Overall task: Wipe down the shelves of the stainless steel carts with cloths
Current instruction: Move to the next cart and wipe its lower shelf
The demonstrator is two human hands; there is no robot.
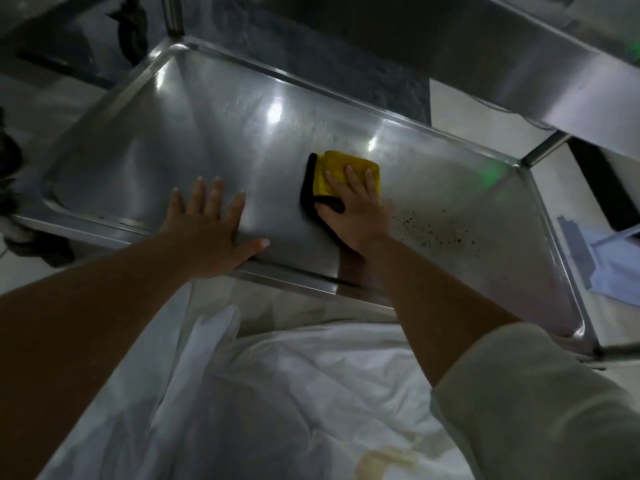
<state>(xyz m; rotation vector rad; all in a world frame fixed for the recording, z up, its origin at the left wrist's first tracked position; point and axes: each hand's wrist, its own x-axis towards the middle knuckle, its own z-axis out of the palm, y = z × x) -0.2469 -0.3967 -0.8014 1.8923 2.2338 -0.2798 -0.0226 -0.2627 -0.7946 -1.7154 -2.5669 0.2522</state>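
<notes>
A stainless steel cart shelf [214, 133] with a raised rim fills the middle of the view. On it lies a folded yellow cloth with a black underside [332, 169]. My right hand [356, 209] presses flat on the cloth with straight fingers, near the shelf's front edge. My left hand [207, 230] rests flat on the bare steel to the left, fingers spread, thumb along the front rim. A patch of dark specks [436, 226] marks the shelf just right of the cloth.
The cart's upper shelf [540, 64] overhangs at the top right, carried by a corner post [543, 150]. Another post [173, 15] rises at the back left. White fabric [311, 393] covers my lap below the shelf. A black object [609, 188] lies on the floor at right.
</notes>
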